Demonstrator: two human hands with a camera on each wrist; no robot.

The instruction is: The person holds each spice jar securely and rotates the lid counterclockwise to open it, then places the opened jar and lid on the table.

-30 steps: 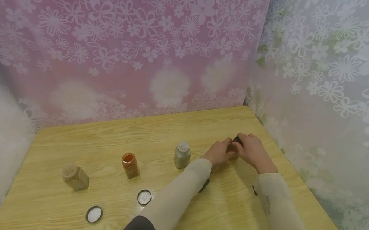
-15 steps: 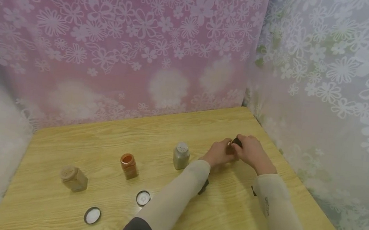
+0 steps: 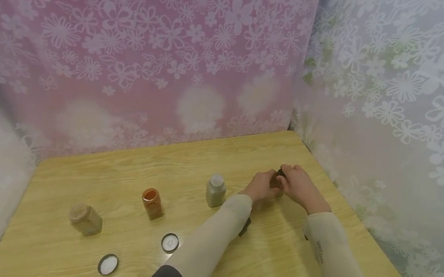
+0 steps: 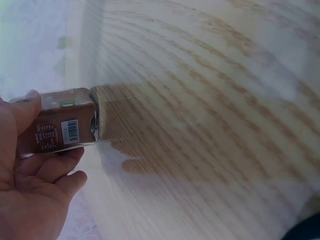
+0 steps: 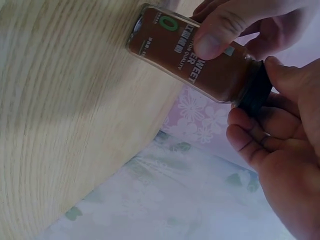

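Near the table's right side, my left hand [image 3: 259, 187] grips the body of a glass spice jar [image 5: 200, 57] filled with reddish-brown powder. The left wrist view shows a barcode label on the same jar [image 4: 60, 125], its base down at the tabletop. My right hand [image 3: 301, 189] pinches the jar's black lid [image 5: 256, 89] between thumb and fingers, and the lid sits on the jar's neck. A shaker jar of greyish powder [image 3: 215, 192] with a perforated top stands left of my left hand.
Farther left on the wooden table [image 3: 120, 182] stand an orange-red jar [image 3: 152, 204] with an open mouth and a tan spice jar [image 3: 86, 220] with a perforated top. Two black-rimmed lids [image 3: 170, 243] lie with white insides up. Flowered curtains [image 3: 173, 61] border the table.
Both hands stay at the same jar. My right fingers have shifted slightly around the black lid. The head view has drifted a little; the other jars and loose lids keep their places.
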